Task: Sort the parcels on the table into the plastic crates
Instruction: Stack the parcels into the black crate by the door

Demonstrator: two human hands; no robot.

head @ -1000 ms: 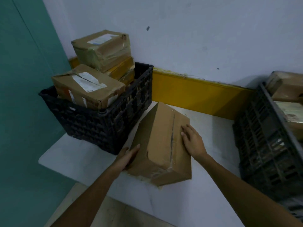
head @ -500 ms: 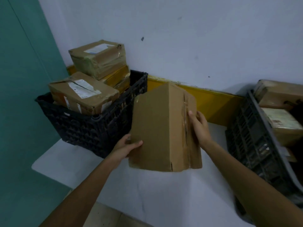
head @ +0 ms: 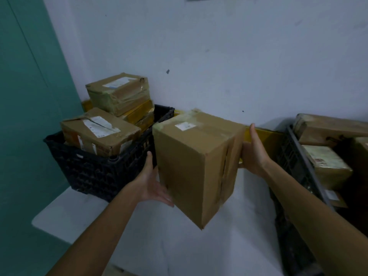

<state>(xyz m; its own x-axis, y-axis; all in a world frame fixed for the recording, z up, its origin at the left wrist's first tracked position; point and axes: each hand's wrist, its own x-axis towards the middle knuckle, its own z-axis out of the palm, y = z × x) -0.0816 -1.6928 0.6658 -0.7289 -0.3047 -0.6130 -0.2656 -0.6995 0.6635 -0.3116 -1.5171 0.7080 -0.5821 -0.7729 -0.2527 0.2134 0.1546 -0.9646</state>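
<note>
Parcel aloft, long axis tilted near upright, pressed between flat-fingered left hand and right hand, its fingers hidden; left crate just beside left hand, right crate slightly farther off

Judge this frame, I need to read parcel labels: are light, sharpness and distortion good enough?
Head view: dim, bluish, flat light; the held parcel is fairly sharp, yet its label print is too small to read; wide-angle leaning shows at the right crate.
</note>
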